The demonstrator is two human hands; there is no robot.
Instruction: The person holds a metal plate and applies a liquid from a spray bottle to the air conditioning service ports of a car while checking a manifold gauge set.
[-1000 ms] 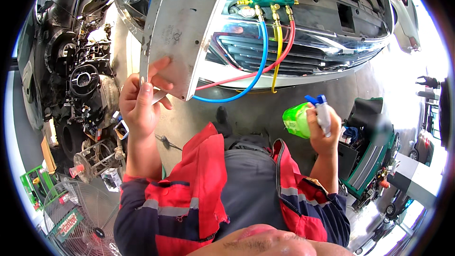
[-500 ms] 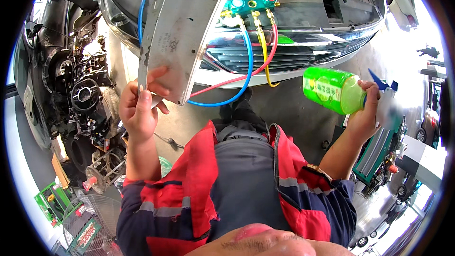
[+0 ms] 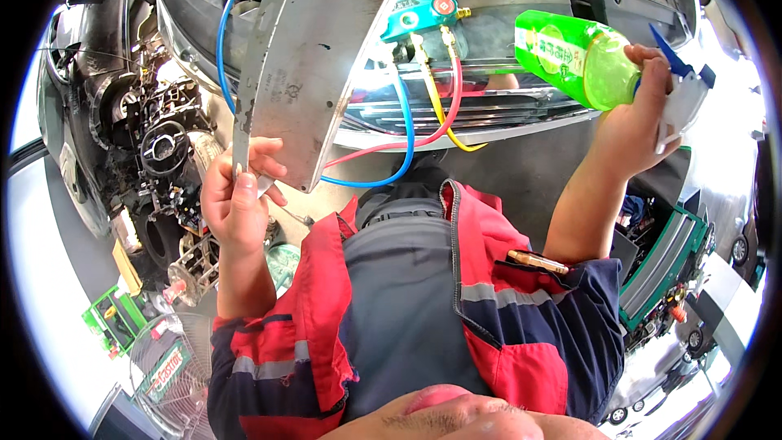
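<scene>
Fingers of your left hand [image 3: 232, 208] pinch the lower left edge of a grey metal panel [image 3: 305, 81], raised and tilted before a car front [image 3: 485, 102]. Grip firmly there; with one corner held, it could twist. Its broad face is smudged, with small holes and a bent flange along the left. Farther right, your right hand [image 3: 639, 110] wraps the neck of a tilted, see-through green bottle [image 3: 566, 57] under its white-and-blue sprayer [image 3: 688, 106]; hold it snugly so the nozzle stays steady.
</scene>
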